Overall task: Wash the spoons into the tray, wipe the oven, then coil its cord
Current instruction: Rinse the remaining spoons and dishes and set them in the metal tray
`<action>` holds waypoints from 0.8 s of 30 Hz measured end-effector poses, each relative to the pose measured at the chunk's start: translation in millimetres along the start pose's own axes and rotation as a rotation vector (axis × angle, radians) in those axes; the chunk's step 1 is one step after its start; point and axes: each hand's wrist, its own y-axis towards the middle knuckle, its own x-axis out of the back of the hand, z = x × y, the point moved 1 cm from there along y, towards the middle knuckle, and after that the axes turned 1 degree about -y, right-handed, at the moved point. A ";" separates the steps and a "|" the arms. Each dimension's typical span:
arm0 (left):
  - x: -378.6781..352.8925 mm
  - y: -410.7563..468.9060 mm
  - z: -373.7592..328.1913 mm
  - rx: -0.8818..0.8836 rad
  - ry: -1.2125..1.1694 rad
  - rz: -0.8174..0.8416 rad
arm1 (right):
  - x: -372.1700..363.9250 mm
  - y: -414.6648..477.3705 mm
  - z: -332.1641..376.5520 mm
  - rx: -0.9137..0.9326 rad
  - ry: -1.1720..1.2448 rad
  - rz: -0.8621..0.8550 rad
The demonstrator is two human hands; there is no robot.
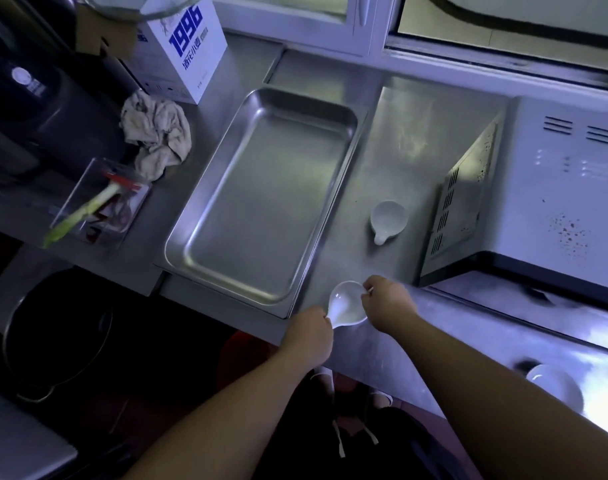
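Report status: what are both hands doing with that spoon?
Left hand grips white ceramic spoon by its handle; right hand pinches its bowl rim. Rectangular steel tray holds no spoons. Second white spoon lies between tray and white metal oven.

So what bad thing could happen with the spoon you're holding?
The white spoon is held near the front edge of the counter, left hand on its handle, right hand at its bowl; if it slips, it might drop to the floor and break. The other spoon lies loose beside the oven, so a reaching arm could knock it.
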 end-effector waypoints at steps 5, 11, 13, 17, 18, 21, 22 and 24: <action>13.2 -6.1 -21.1 -0.027 -0.151 0.070 | 34.4 0.5 12.3 0.034 -0.035 -0.035; 57.3 5.2 -35.2 -0.057 -0.311 -0.004 | 73.1 13.0 43.6 0.116 -0.043 -0.086; 75.2 10.6 -34.8 -0.064 -0.324 -0.036 | 80.6 18.4 61.7 0.155 -0.057 -0.107; 110.6 23.4 -22.8 -0.054 -0.352 -0.090 | 81.3 32.3 105.1 0.221 -0.066 -0.125; 118.7 25.5 -17.4 -0.041 -0.357 -0.098 | 78.7 36.5 115.9 0.229 -0.067 -0.126; 141.5 30.2 2.8 -0.033 -0.287 -0.142 | 65.1 49.0 148.2 0.265 -0.083 -0.109; 148.7 32.0 11.1 -0.028 -0.262 -0.165 | 58.5 53.0 158.7 0.278 -0.087 -0.094; 161.4 38.4 28.7 -0.003 -0.224 -0.203 | 44.1 60.9 177.9 0.297 -0.095 -0.063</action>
